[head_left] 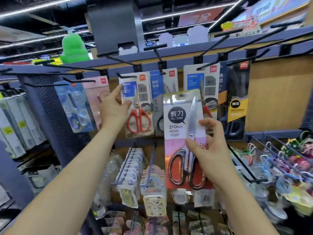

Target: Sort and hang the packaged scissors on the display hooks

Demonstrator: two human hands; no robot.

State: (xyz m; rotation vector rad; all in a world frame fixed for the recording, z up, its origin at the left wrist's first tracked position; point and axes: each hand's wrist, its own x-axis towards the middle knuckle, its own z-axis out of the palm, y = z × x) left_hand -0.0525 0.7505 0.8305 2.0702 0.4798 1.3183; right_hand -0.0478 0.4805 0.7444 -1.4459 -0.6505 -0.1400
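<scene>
One head-worn wide-angle camera faces forward, close to the display hooks [158, 56]. The left arm [71, 175] and right arm [237, 197] enter from the near edge.

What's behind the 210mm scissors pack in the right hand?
The right hand holds the 210mm pack in front of two hung packs: a blue-striped pack and a white pack with red handles. Its card covers much of both, so their lower parts cannot be seen.

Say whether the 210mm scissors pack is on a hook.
Not hung: the right hand holds the 210mm scissors pack free, no hook through its top hole.
</scene>
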